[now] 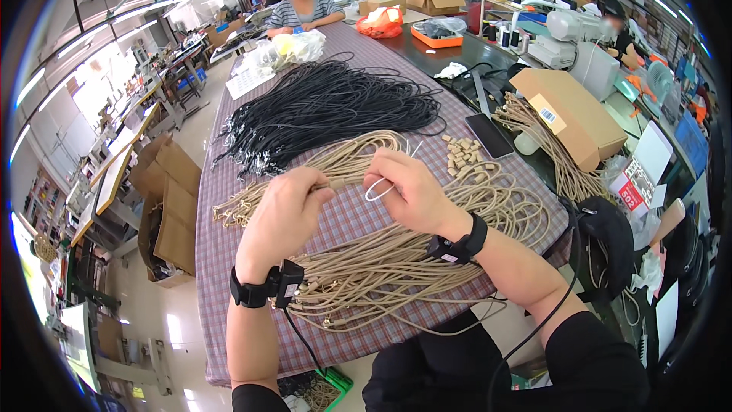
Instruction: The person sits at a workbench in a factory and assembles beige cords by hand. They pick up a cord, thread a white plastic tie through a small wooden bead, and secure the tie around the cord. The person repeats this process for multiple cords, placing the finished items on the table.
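My right hand (415, 192) is closed on a thin white cord loop (369, 191), and the cord's loose ends stick up above the fingers. Facing it, my left hand (284, 210) is pinched shut; a bit of tan shows by its fingertips, but I cannot make out what it holds. Beneath both hands lie bundles of tan cord (381, 263) with brass-coloured metal ends. Another tan bundle (374, 143) rests just beyond the hands. Small tan blocks (463, 154) are heaped to the right of my right hand.
A big pile of black cords (328, 111) with silvery ends covers the table's (229, 320) far middle. A phone (489, 136) and an open cardboard box (572, 118) lie at the right. A person (303, 8) sits at the far end. Cardboard boxes (171, 206) stand left on the floor.
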A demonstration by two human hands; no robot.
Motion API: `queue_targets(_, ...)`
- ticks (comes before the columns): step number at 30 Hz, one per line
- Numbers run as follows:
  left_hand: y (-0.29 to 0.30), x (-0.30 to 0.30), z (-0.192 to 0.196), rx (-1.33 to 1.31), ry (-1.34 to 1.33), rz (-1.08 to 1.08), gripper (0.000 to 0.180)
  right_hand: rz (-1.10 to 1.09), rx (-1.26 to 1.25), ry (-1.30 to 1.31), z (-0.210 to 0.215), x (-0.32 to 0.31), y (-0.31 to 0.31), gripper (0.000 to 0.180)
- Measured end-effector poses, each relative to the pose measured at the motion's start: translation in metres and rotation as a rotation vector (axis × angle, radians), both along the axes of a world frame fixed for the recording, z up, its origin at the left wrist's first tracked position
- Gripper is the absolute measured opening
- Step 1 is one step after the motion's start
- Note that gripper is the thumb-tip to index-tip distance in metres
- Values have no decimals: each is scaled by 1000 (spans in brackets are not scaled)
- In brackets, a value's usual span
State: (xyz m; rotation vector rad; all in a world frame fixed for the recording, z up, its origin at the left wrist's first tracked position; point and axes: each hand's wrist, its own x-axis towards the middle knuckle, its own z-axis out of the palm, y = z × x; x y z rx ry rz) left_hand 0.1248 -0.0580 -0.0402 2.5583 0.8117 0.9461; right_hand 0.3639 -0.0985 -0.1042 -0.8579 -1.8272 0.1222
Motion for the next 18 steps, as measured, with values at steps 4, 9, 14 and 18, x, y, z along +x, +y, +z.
queue_targets(4,-2,4,5,-31,28,6,10,79,-59,69,2,-1,-2,15)
queue_targets(9,-4,14,-3,-57,-26,-24,8,67,-61,98,-3,-3,-2,13)
queue_targets(14,-2,19,-9,-93,-172,-29,8,58,-63,95,1,-3,-2,13)
queue_targets(18,-10,22,-3,-181,-121,31,7,74,-41,117,-1,-4,-2,12)
